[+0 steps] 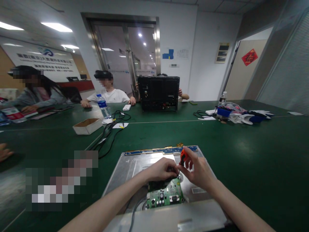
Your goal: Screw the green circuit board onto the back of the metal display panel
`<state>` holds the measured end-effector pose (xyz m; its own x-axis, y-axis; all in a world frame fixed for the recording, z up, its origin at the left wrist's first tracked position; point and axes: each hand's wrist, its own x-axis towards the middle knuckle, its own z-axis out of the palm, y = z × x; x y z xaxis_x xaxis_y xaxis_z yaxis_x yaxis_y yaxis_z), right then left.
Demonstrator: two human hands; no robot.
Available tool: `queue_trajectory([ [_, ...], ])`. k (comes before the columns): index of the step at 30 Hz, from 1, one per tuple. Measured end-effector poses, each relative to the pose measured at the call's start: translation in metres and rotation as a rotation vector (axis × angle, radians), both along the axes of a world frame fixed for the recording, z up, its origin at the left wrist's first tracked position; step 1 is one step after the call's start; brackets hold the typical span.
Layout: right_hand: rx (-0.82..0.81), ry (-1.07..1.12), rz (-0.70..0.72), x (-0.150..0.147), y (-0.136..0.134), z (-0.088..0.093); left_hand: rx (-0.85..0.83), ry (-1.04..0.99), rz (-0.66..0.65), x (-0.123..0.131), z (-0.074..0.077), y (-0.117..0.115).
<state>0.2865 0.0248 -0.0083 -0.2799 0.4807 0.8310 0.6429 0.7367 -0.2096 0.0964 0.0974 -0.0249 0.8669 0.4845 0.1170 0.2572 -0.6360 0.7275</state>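
Note:
My right hand point(199, 169) is closed around a screwdriver point(183, 156) with an orange and black handle, its shaft pointing down at the upper right corner of a green circuit board point(165, 195). Fingers bent together, my left hand point(164, 169) meets the right fingertips beside the shaft. What it pinches, if anything, is hidden. The board sits on the silver metal back of a flat display panel point(135, 167), which lies in front of me. Along the panel's far edge runs a narrow blue circuit strip point(154, 150).
A grey cable point(134, 211) crosses the panel's near left. Black cables point(106, 135) and an open cardboard box point(88, 126) lie left. A black monitor housing point(158, 94) stands across the green table point(256, 161). Gloves point(243, 117) are piled right. Other people sit opposite and left.

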Motion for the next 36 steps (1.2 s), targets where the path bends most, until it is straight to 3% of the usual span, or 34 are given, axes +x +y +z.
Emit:
queue_trajectory([
  [9, -0.104, 0.037, 0.031, -0.001, -0.0007, -0.0039, -0.009, -0.001, -0.027, -0.0007, -0.0028, 0.0016],
  [27, -0.062, 0.041, 0.009, 0.0009, 0.0, -0.0014, -0.013, -0.021, -0.009, 0.0004, -0.0029, 0.0013],
  [36, -0.109, 0.073, 0.066, 0.0, -0.002, -0.0012, -0.024, -0.014, -0.019, -0.0002, -0.0036, 0.0013],
])
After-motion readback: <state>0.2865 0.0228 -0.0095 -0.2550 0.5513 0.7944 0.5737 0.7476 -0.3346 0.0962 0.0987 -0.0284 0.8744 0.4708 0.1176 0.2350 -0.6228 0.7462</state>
